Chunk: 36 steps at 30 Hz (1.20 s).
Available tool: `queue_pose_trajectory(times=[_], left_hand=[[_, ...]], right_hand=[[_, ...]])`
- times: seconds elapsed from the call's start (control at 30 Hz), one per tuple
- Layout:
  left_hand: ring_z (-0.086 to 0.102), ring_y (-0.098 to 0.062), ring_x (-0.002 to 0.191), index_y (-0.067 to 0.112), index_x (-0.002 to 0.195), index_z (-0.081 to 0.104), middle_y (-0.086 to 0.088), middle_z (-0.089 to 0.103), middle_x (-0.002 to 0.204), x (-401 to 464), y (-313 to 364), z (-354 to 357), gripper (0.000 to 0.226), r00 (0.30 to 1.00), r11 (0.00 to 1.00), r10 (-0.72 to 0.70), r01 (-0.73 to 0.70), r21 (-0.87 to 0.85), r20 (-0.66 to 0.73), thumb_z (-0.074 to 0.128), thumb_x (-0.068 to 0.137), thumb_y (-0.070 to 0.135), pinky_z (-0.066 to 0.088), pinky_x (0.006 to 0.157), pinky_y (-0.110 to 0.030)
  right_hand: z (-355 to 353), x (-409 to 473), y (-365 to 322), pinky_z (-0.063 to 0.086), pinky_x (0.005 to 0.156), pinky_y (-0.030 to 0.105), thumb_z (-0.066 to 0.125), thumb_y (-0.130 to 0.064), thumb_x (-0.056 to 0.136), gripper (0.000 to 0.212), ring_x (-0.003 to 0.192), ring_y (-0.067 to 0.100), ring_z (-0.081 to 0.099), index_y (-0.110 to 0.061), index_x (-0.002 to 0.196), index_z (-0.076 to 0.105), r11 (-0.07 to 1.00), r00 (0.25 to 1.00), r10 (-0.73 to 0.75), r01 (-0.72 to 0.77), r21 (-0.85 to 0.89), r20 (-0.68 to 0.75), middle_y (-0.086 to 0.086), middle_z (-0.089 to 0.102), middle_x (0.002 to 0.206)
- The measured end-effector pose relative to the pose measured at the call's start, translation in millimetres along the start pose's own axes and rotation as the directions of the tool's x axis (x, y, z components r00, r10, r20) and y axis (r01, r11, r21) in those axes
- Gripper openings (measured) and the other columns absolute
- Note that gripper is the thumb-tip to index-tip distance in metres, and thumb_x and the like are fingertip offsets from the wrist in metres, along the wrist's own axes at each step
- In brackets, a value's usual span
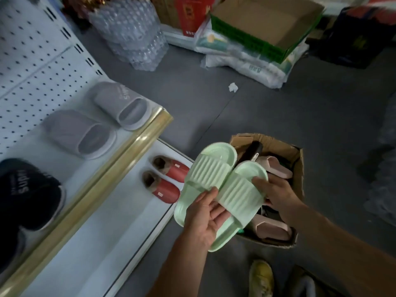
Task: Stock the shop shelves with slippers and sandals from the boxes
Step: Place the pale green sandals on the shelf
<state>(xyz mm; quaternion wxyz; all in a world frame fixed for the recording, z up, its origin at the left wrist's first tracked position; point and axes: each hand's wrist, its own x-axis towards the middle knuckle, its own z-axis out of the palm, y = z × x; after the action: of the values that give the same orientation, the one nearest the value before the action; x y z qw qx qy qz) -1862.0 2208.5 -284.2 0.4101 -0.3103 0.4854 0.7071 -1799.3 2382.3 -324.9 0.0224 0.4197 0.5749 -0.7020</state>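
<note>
While the grey floor [289,108] fills most of the view, the white shelf unit [42,67] with a pegboard back takes the whole side from 7 to 11 o'clock. Its upper shelf has a gold front edge [120,155], and a pair of grey slippers [100,125] stands on it, with a dark slipper [27,189] near 9 o'clock. On the lower shelf [111,232], just under the gold edge, a pair of red slippers [165,179] lies side by side.

At 12 o'clock there is a wrapped pack of water bottles [132,33], and at 1 o'clock an open green carton [263,24] rests on white packages.

Near the centre, toward 4 o'clock, a brown cardboard box [297,166] stands on the floor, and pink slippers [272,228] and a dark one are inside it.

Above this box, the pair of pale green slippers [214,189] is held by both hands, soles down and side by side. The left hand [205,221] supports the pair from below with the fingers loosely curled round the heel end. The right hand [276,196] grips the outer edge of the right slipper with curled fingers.

At 6 o'clock a yellow shoe [261,277] is partly seen.
</note>
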Motion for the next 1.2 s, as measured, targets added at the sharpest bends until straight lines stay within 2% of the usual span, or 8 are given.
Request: queue_pose_trajectory(times=[0.13, 0.3, 0.47, 0.6, 0.67, 0.8, 0.97, 1.2], left_hand=[[0.073, -0.027, 0.090, 0.006, 0.110, 0.066, -0.016, 0.075, 0.099, -53.9, 14.2, -52.6, 0.025, 0.999, 0.992, 0.047, -0.044, 0.120, -0.022, 0.070, 0.086, 0.014, 0.059, 0.073, -0.039], [0.074, -0.023, 0.080, 0.010, 0.105, 0.067, -0.011, 0.076, 0.092, -134.3, 24.6, -115.9, 0.020, 0.995, 0.945, 0.095, -0.090, 0.314, -0.003, 0.069, 0.086, 0.015, 0.059, 0.067, -0.034], [0.073, -0.023, 0.085, 0.014, 0.099, 0.071, -0.008, 0.076, 0.092, -220.9, 36.2, -170.5, 0.019, 0.974, 0.823, 0.222, -0.207, 0.529, 0.035, 0.073, 0.081, 0.020, 0.058, 0.074, -0.035], [0.069, -0.019, 0.077, 0.019, 0.083, 0.074, -0.004, 0.075, 0.083, -292.3, 47.5, -203.0, 0.024, 0.938, 0.703, 0.339, -0.306, 0.642, 0.076, 0.073, 0.064, 0.033, 0.052, 0.070, -0.030], [0.069, -0.017, 0.076, 0.020, 0.082, 0.074, -0.004, 0.075, 0.083, -322.5, 56.6, -217.5, 0.021, 0.912, 0.662, 0.404, -0.347, 0.664, 0.075, 0.073, 0.067, 0.034, 0.051, 0.068, -0.028], [0.064, -0.010, 0.066, 0.025, 0.076, 0.074, 0.007, 0.069, 0.069, -376.7, 81.0, -244.4, 0.005, 0.834, 0.584, 0.546, -0.449, 0.676, 0.082, 0.073, 0.080, 0.028, 0.048, 0.064, -0.024], [0.057, -0.001, 0.061, 0.030, 0.069, 0.069, 0.016, 0.062, 0.061, -437.8, 112.6, -267.2, 0.013, 0.726, 0.437, 0.676, -0.536, 0.722, 0.130, 0.073, 0.082, 0.031, 0.043, 0.063, -0.018], [0.052, -0.004, 0.056, 0.022, 0.081, 0.071, 0.013, 0.056, 0.059, -488.3, 157.4, -273.6, 0.010, 0.628, 0.236, 0.740, -0.575, 0.783, 0.238, 0.069, 0.086, 0.031, 0.038, 0.052, -0.016]], right_hand=[[38.9, -59.9, -7.4, 0.055, 0.085, 0.043, 0.068, -0.029, 0.086, 0.015, 0.095, 0.026, 0.069, -0.021, 0.098, 0.073, 0.997, 0.990, -0.076, 0.072, 0.034, 0.120, 0.004, 0.075, 0.096], [89.1, -147.9, -19.8, 0.054, 0.088, 0.050, 0.064, -0.054, 0.082, 0.046, 0.094, 0.034, 0.070, -0.016, 0.106, 0.070, 0.998, 0.978, -0.044, 0.036, 0.042, 0.204, 0.014, 0.073, 0.102], [132.8, -236.0, -33.6, 0.053, 0.090, 0.048, 0.061, -0.037, 0.091, 0.030, 0.095, 0.032, 0.068, -0.011, 0.103, 0.069, 0.994, 0.976, -0.111, 0.105, 0.041, 0.186, 0.014, 0.073, 0.103], [154.1, -294.2, -53.1, 0.052, 0.065, 0.026, 0.062, -0.018, 0.091, 0.014, 0.074, 0.018, 0.062, -0.006, 0.093, 0.070, 0.965, 0.957, -0.207, 0.234, -0.116, 0.204, 0.020, 0.070, 0.101], [166.1, -318.5, -64.3, 0.052, 0.060, 0.020, 0.062, -0.015, 0.090, 0.013, 0.074, 0.018, 0.064, -0.008, 0.087, 0.072, 0.935, 0.935, -0.248, 0.300, -0.188, 0.254, 0.017, 0.072, 0.091], [190.0, -360.3, -92.5, 0.055, 0.079, 0.033, 0.069, -0.024, 0.085, 0.010, 0.087, 0.023, 0.068, -0.018, 0.084, 0.077, 0.844, 0.885, -0.295, 0.418, -0.335, 0.360, 0.008, 0.074, 0.088], [215.4, -414.7, -125.9, 0.036, 0.041, 0.016, 0.069, -0.023, 0.086, 0.018, 0.041, 0.007, 0.043, -0.010, 0.075, 0.075, 0.765, 0.832, -0.299, 0.502, -0.403, 0.468, 0.003, 0.053, 0.051], [248.4, -444.5, -156.3, 0.046, 0.043, 0.027, 0.068, -0.013, 0.088, 0.010, 0.045, 0.018, 0.054, -0.004, 0.085, 0.070, 0.726, 0.774, -0.328, 0.573, -0.380, 0.541, 0.003, 0.057, 0.050]])
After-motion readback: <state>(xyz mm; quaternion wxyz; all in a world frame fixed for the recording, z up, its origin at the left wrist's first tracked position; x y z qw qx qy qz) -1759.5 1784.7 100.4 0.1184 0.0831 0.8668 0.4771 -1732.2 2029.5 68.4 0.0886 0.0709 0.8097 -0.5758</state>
